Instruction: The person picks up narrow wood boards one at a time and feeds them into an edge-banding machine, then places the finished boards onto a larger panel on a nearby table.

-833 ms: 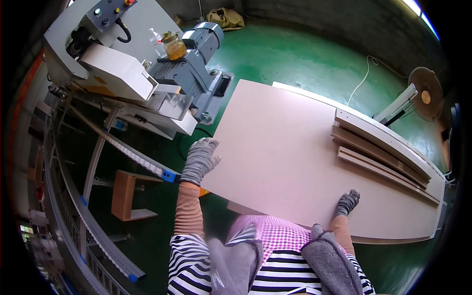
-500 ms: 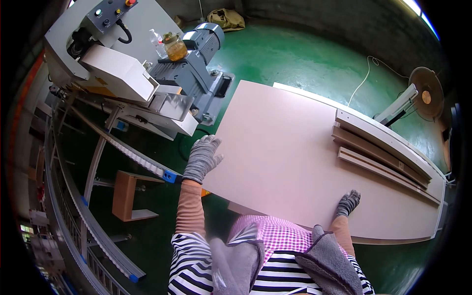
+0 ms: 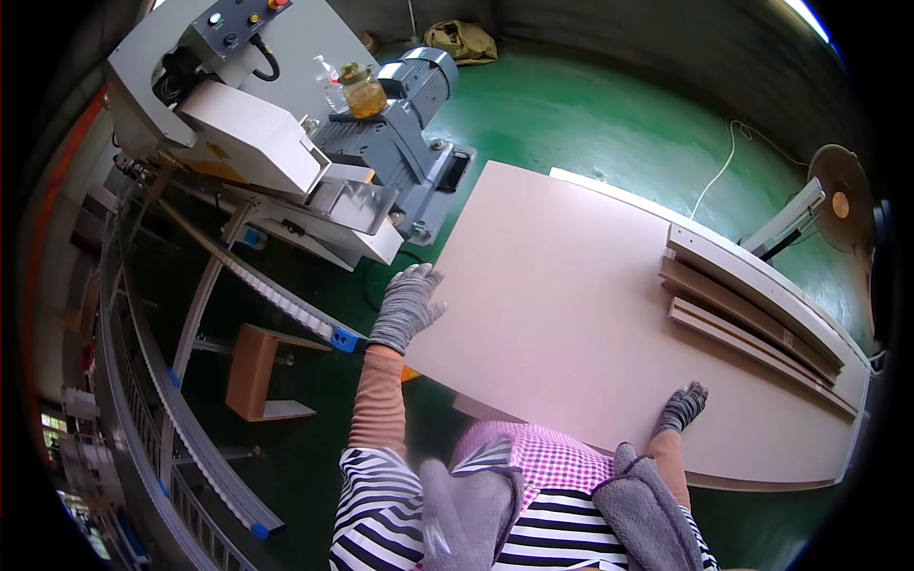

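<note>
A large pale pinkish panel (image 3: 552, 285) lies flat in front of me. At its left edge rests my left hand (image 3: 407, 306) in a grey striped glove, its fingers stretched out and the thumb apart. My right hand (image 3: 684, 407), in a similar glove, lies on the panel close to the near edge. Its fingers are extended over the surface and nothing shows in them. Several long narrow brown strips (image 3: 762, 347) lie on the panel's right part, beyond my right hand. A white strip (image 3: 619, 198) runs along the far edge.
On the left stands a machine with a white housing (image 3: 249, 135) and a grey motor (image 3: 419, 86). A glass jar (image 3: 364, 95) and a clear bottle (image 3: 329, 86) sit on it. A curved roller conveyor (image 3: 276, 297) passes my left forearm. A round disc (image 3: 840, 202) stands far right.
The view has swung slightly, so the whole scene sits further right. Both hands keep about the same places on the panel.
</note>
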The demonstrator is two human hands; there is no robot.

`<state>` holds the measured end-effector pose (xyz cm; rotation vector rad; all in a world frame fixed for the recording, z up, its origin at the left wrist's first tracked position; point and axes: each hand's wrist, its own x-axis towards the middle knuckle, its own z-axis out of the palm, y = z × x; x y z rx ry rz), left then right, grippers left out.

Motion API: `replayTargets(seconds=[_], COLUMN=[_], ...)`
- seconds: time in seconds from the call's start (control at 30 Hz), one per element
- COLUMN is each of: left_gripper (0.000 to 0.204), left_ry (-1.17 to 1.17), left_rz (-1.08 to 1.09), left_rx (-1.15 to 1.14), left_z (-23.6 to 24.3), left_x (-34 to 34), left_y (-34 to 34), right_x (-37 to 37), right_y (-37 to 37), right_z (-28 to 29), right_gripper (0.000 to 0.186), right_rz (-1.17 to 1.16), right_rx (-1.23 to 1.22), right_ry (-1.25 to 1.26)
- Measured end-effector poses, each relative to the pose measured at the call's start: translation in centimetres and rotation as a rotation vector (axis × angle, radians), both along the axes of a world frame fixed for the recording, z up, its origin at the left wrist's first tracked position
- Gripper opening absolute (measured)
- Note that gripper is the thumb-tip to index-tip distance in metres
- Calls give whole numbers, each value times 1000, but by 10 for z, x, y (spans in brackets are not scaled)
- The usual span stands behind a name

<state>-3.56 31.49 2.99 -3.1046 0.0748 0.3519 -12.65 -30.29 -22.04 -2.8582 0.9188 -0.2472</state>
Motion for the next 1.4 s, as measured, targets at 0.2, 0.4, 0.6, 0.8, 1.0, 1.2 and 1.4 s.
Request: replayTargets(seconds=[0.2, 0.4, 0.6, 0.8, 1.0, 1.2, 1.4], left_gripper=[65, 65, 60, 58, 58, 56, 54], left_ry=[-17, -22, -89, -168, -44, -39, -43], left_rz=[-12, -3, -19, -39, 55, 9, -60], left_rx=[-8, -38, -84, -206, -277, -263, -283], left_z=[-4, -3, -29, -56, -85, -92, -75], left_x=[-1, -10, -21, -37, -52, -63, -60], left_y=[1, 5, 14, 19, 28, 15, -24], right_x=[-1, -4, -5, -7, -2, -1, -14], right_y=[-8, -8, 0, -12, -5, -5, -25], right_z=[-3, -4, 4, -24, -18, -18, -41], right_gripper=[42, 41, 42, 41, 43, 44, 45], right_rz=[-3, -7, -29, 9, -23, 0, 20], right_rx=[6, -9, 6, -74, -51, -53, -21], right_ry=[47, 48, 18, -106, -141, -130, -68])
